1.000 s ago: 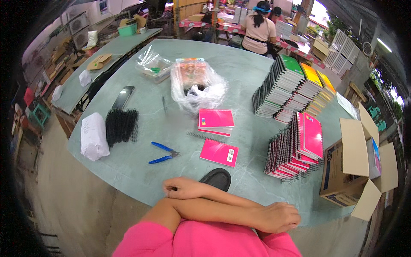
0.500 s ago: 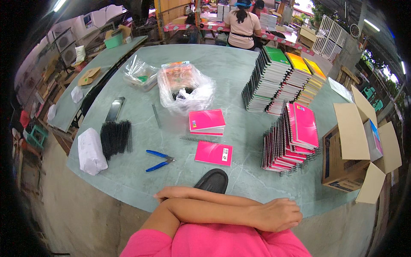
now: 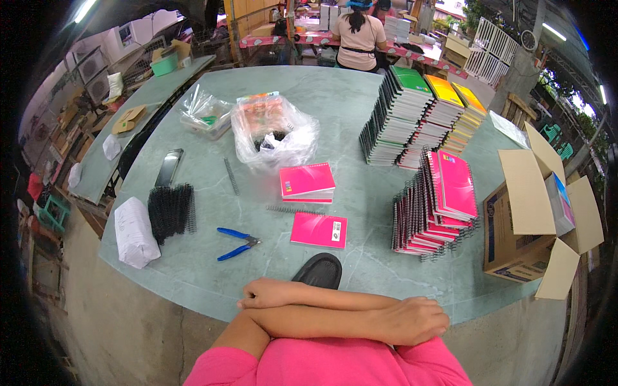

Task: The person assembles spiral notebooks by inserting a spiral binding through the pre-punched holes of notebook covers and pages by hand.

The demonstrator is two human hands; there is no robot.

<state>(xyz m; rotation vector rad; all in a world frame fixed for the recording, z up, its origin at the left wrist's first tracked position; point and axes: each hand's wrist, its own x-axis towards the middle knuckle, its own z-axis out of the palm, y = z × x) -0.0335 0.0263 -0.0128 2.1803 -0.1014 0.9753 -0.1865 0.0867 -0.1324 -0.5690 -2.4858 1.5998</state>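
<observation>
Viewpoint shifts slightly; empty hands (image 3: 411,321) rest apart, loosely, arms (image 3: 309,320) crossed.
Coil-bound notebooks (image 3: 415,222) stand stacked; central pink notebooks (image 3: 318,229) appear uncoiled.

bright pink shirt (image 3: 341,363) is worn, plain where seen. sleeves (image 3: 222,368) are cut short, same pink; the left one is ended above the elbow (image 3: 250,318). forearms (image 3: 315,320), left hand (image 3: 413,320) and right hand (image 3: 267,294) are left bare. fingernails can't be made out.

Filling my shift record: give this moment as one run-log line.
arms crossed | left hand: on right arm | right hand: by left elbow | cutters, pink notebooks: on table, untouched
</observation>
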